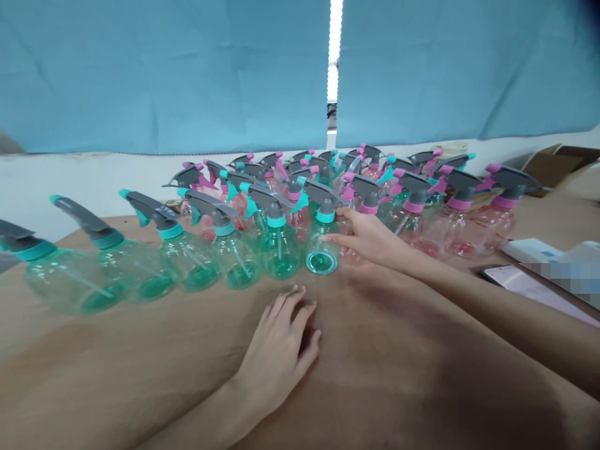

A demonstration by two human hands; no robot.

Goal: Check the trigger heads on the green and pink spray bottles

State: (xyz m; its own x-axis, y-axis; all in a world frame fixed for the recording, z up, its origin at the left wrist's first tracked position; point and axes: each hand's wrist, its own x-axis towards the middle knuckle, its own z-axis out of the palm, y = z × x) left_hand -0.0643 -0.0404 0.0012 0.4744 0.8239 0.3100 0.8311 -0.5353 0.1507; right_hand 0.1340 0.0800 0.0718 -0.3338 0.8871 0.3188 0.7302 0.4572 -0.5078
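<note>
A clear green spray bottle (319, 240) with a turquoise collar and grey trigger head stands upright at the front of the group. My right hand (368, 236) reaches in from the right and grips its side, the thumb towards me and the fingers partly hidden behind it. My left hand (279, 350) lies on the wooden table (154, 375) in front of the bottles, fingers loosely spread, holding nothing. Another green spray bottle (281, 250) stands just left of the gripped one. Pink spray bottles (412, 219) stand beyond and right of my right hand.
More green bottles (187, 262) form a row leftward, with several pink and green ones crowded behind. On the right lie a phone (529, 287) and a white and blue box (532, 250). A cardboard box (553, 165) sits farther back, and a blue sheet (164, 75) covers the wall.
</note>
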